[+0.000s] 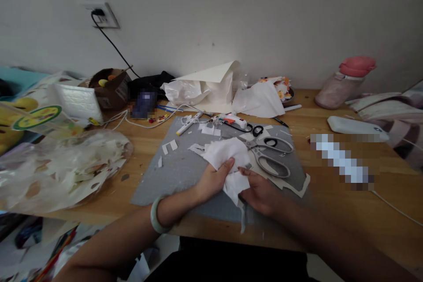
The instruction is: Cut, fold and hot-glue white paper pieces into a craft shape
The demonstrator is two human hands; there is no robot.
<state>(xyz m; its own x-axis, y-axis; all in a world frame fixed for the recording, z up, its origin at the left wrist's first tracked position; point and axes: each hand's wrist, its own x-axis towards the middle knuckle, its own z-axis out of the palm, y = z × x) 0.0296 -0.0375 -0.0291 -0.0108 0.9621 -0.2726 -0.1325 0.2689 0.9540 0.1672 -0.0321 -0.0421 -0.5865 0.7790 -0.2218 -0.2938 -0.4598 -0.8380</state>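
Observation:
My left hand [216,179] pinches a crumpled thin white sheet [228,150], its thumb lying on top. I cannot tell whether the sheet is paper or cloth. At its lower right part, my right hand [259,190] grips the edge with bent fingers. A narrow strip hangs from the sheet toward the table's front edge. Both hands are above a grey cutting mat [158,176]. Just beyond my right hand lie large grey-handled scissors [272,167], with a smaller black-handled pair [257,131] beside them. Cut card scraps [302,189] lie partly under the scissors.
Behind the mat's centre rests a white glue gun [235,120], near a white pen-like tool [189,124]. A plastic bag of scraps [109,154] spreads at left. A pink-lidded bottle [343,83] and a white oblong device [357,128] are at right. White cables [148,125] cross the back.

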